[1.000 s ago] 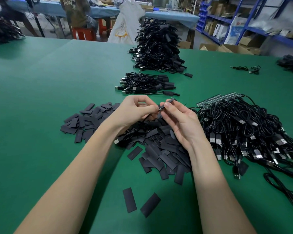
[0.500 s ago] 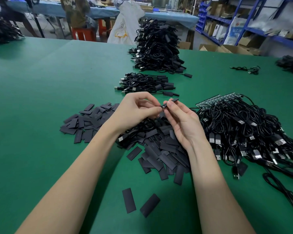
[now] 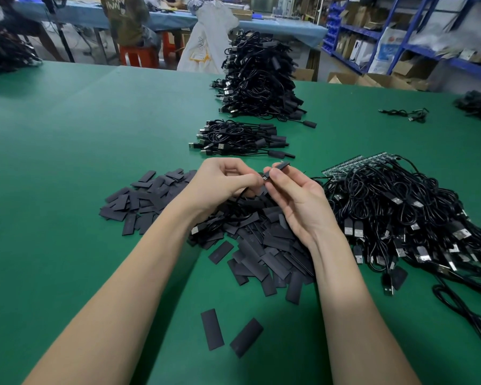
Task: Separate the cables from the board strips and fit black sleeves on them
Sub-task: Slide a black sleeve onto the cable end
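Observation:
Over the green table (image 3: 81, 140) my two hands meet above a heap of flat black sleeves (image 3: 261, 240). My left hand (image 3: 222, 184) pinches the small board end of a black cable (image 3: 265, 178), whose cord hangs down to a USB plug (image 3: 196, 230). My right hand (image 3: 297, 198) pinches a black sleeve (image 3: 280, 165) between thumb and fingertips, its near end touching the board end. To the right lies a tangle of unsleeved cables (image 3: 400, 218) joined to green board strips (image 3: 353, 165).
A small stack (image 3: 239, 138) and a tall stack (image 3: 258, 76) of sleeved cables stand behind my hands. Two loose sleeves (image 3: 228, 333) lie near the front. More cables lie far right (image 3: 406, 113). A seated person, a blue table and shelving are beyond the far edge.
My hands have lifted slightly and drawn together, bringing the sleeve in my right hand against the board end held by my left hand.

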Action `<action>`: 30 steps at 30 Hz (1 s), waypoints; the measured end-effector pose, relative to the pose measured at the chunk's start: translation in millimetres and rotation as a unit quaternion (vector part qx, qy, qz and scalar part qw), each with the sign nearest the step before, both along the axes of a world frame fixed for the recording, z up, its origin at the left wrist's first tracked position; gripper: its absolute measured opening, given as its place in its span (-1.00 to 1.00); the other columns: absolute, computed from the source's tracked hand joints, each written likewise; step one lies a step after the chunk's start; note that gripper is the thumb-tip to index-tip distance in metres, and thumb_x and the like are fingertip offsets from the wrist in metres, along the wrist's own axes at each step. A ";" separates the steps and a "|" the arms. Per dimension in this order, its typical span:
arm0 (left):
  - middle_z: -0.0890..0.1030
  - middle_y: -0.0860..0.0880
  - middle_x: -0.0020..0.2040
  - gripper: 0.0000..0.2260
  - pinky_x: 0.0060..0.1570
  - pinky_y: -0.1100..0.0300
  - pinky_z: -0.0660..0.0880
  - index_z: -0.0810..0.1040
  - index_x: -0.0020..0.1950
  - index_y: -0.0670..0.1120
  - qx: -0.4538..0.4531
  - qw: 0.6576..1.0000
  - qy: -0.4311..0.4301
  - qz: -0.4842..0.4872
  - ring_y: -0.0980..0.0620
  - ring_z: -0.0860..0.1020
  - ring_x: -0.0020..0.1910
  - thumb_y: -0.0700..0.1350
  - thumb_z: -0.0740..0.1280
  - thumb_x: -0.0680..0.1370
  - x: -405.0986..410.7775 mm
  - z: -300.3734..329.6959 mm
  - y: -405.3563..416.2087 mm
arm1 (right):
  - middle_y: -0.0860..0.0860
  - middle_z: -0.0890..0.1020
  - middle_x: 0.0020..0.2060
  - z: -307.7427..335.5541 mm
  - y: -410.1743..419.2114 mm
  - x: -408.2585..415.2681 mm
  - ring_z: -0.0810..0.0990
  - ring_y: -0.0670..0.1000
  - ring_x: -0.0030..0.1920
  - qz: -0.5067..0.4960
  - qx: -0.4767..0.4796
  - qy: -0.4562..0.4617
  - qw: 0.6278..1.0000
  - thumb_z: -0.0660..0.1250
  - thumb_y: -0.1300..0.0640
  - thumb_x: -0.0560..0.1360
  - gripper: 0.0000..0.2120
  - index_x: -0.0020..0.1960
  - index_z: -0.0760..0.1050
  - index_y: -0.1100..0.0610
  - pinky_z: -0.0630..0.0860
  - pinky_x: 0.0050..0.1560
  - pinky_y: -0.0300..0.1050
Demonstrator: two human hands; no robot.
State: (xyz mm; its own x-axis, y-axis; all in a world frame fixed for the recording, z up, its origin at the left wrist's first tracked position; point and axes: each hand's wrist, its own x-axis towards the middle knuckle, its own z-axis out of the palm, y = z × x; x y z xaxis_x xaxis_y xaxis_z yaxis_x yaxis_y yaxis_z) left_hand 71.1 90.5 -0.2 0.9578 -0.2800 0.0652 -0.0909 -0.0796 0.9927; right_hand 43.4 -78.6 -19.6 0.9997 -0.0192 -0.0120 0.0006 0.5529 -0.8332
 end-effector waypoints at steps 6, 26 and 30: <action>0.63 -0.10 -0.35 -0.86 -0.28 0.30 0.48 0.66 -0.32 -0.10 -0.043 0.998 0.046 -0.025 0.03 0.55 -0.38 -0.29 0.50 0.41 -0.3 0.9 0.3 | 0.08 0.74 -0.07 0.0 0.2 -1.1 0.72 -0.05 -0.03 0.012 -0.007 -0.009 1.000 0.50 0.20 0.36 -0.81 -0.03 0.66 0.16 0.61 -0.02 -0.29; 0.62 -0.13 -0.34 -0.89 -0.31 0.34 0.49 0.64 -0.26 -0.18 -0.040 0.997 0.060 -0.027 0.02 0.54 -0.38 -0.33 0.48 0.44 1.4 2.6 -0.9 | 0.06 0.74 -0.12 1.7 5.4 -2.8 0.72 -0.08 -0.11 0.003 0.022 0.000 1.000 0.52 0.21 0.27 -0.85 -0.15 0.74 0.12 0.61 -0.08 -0.32; 0.62 -0.13 -0.33 -0.93 -0.23 0.31 0.52 0.65 -0.23 -0.20 -0.043 0.996 0.075 -0.028 0.03 0.55 -0.37 -0.31 0.48 0.44 2.3 2.5 -0.9 | 0.06 0.75 -0.12 1.1 4.7 -3.1 0.72 -0.08 -0.11 0.011 0.018 -0.002 1.000 0.51 0.21 0.29 -0.87 -0.16 0.75 0.11 0.61 -0.09 -0.33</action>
